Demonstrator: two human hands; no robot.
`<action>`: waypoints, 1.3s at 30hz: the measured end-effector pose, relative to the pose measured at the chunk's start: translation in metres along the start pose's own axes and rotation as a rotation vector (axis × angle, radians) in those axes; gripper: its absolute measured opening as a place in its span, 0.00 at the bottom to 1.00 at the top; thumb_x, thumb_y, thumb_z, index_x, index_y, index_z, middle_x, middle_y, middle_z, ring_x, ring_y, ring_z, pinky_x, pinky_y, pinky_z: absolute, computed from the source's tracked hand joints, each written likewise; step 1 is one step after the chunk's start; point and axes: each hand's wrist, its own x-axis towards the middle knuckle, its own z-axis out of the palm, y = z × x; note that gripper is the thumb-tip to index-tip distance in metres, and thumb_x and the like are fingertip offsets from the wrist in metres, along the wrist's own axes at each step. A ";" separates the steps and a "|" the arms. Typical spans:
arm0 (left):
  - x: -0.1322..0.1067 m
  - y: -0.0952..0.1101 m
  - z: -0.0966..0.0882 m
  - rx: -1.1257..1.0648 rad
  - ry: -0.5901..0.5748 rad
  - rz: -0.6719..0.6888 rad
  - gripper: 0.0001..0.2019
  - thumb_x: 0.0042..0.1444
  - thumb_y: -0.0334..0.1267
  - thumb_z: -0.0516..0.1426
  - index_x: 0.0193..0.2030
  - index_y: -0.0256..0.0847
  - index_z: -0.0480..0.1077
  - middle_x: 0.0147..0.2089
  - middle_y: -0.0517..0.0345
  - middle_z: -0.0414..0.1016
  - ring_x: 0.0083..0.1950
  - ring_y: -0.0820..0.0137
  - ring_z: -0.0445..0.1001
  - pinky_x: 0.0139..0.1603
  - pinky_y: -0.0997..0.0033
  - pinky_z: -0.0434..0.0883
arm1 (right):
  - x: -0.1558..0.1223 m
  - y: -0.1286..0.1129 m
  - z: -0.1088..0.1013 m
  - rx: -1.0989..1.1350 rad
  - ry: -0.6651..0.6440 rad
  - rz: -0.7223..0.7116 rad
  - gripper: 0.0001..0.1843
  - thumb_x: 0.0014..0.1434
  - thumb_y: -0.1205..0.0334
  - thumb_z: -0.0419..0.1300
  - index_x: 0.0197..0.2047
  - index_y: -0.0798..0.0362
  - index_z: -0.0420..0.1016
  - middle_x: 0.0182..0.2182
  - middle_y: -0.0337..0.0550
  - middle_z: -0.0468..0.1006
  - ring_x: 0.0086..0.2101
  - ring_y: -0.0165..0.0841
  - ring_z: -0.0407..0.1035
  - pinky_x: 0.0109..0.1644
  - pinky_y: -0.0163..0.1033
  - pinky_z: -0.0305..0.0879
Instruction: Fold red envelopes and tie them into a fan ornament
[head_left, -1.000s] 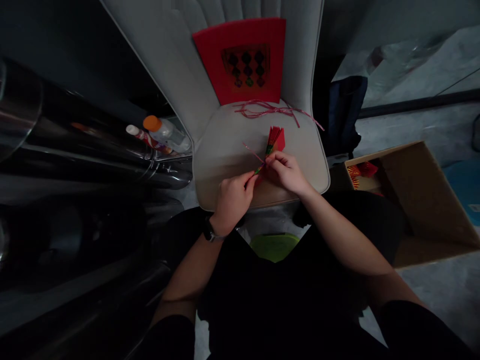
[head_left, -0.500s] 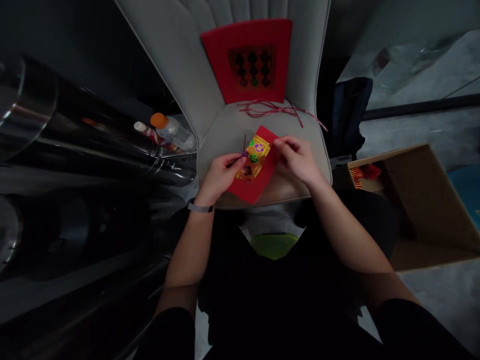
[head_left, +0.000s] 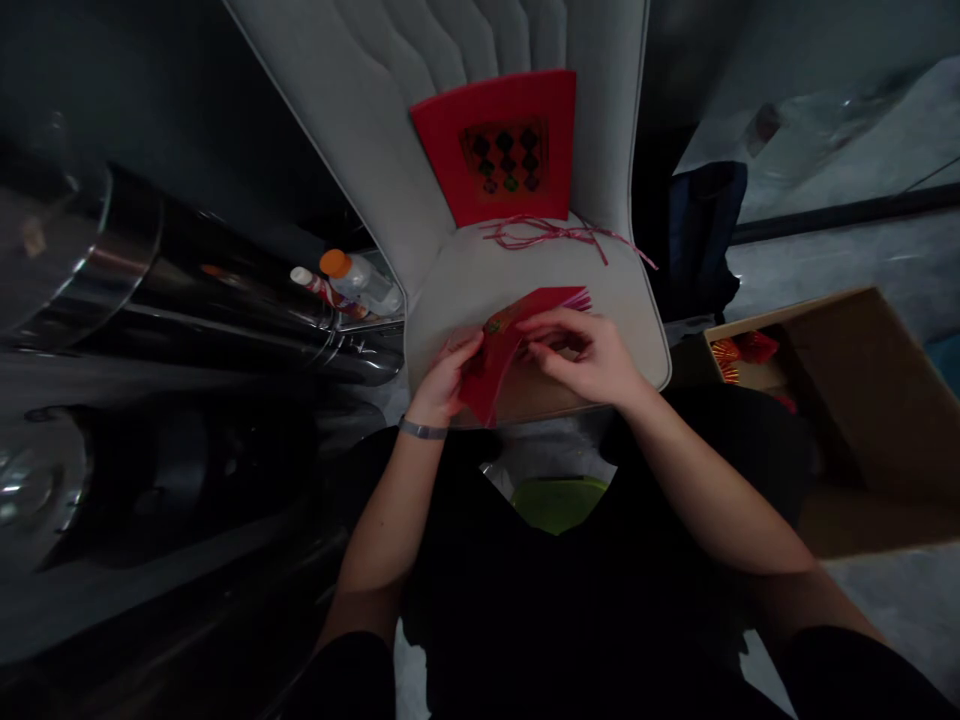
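A small red paper card (head_left: 499, 362) is tilted and bent above the chair seat, with a patch of gold and green showing near its upper left edge. My left hand (head_left: 444, 380) pinches its left side between thumb and fingers. On the other side, my right hand (head_left: 589, 355) has its fingertips closed at the card's right edge. Pinkish strands (head_left: 579, 299) stick out at the card's far right corner. Behind it, a pink tinsel cord (head_left: 551, 235) lies loosely looped on the seat. A larger red sheet (head_left: 442, 150) with dark diamond shapes leans against the chair back.
The grey padded chair (head_left: 442, 275) stands before my knees. Left of it are an orange-capped bottle (head_left: 367, 285), a white-capped bottle (head_left: 322, 290) and dark shiny cylinders (head_left: 202, 290). An open cardboard box (head_left: 862, 400) on the right holds red and gold ornaments (head_left: 754, 346).
The red card has turned from lying face up to tilted and bent, hiding most of its gold patterned face. My right hand has moved down over its edge; the view has shifted slightly.
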 end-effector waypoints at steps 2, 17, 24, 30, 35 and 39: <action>0.000 0.000 0.000 0.000 0.012 -0.014 0.17 0.46 0.52 0.73 0.37 0.44 0.79 0.37 0.55 0.85 0.36 0.65 0.83 0.38 0.66 0.80 | 0.003 0.000 -0.001 -0.026 0.007 -0.007 0.11 0.61 0.60 0.65 0.47 0.49 0.83 0.42 0.43 0.85 0.40 0.36 0.80 0.48 0.43 0.77; 0.003 -0.013 -0.007 0.140 0.036 0.035 0.20 0.47 0.56 0.73 0.36 0.41 0.81 0.36 0.54 0.84 0.37 0.66 0.81 0.39 0.68 0.78 | 0.004 0.013 -0.002 -0.055 -0.004 -0.002 0.08 0.60 0.59 0.68 0.42 0.51 0.84 0.36 0.42 0.85 0.36 0.34 0.78 0.44 0.41 0.78; 0.003 -0.012 -0.009 0.137 0.076 0.056 0.17 0.50 0.51 0.72 0.38 0.40 0.81 0.38 0.52 0.84 0.46 0.60 0.83 0.52 0.58 0.78 | 0.006 0.014 -0.003 -0.012 0.016 0.028 0.09 0.60 0.57 0.68 0.41 0.52 0.84 0.35 0.43 0.85 0.35 0.33 0.78 0.42 0.40 0.78; -0.001 -0.009 -0.007 0.037 0.060 -0.036 0.19 0.45 0.49 0.75 0.38 0.40 0.81 0.39 0.54 0.85 0.46 0.62 0.83 0.53 0.61 0.77 | 0.005 0.018 -0.005 0.007 0.016 0.030 0.10 0.56 0.59 0.70 0.41 0.53 0.85 0.35 0.43 0.85 0.35 0.33 0.80 0.44 0.39 0.79; -0.003 -0.008 -0.005 -0.017 0.069 -0.110 0.19 0.44 0.48 0.76 0.39 0.39 0.83 0.39 0.56 0.85 0.44 0.63 0.82 0.52 0.64 0.76 | 0.005 0.019 -0.005 -0.017 0.008 0.018 0.10 0.57 0.57 0.70 0.40 0.53 0.85 0.34 0.42 0.85 0.35 0.33 0.80 0.43 0.39 0.79; -0.004 -0.010 -0.003 -0.043 0.064 -0.089 0.16 0.49 0.47 0.74 0.38 0.40 0.83 0.41 0.57 0.85 0.45 0.66 0.81 0.51 0.68 0.75 | 0.005 0.017 -0.004 -0.021 -0.001 0.027 0.10 0.58 0.57 0.70 0.40 0.53 0.84 0.34 0.43 0.85 0.34 0.33 0.80 0.43 0.39 0.79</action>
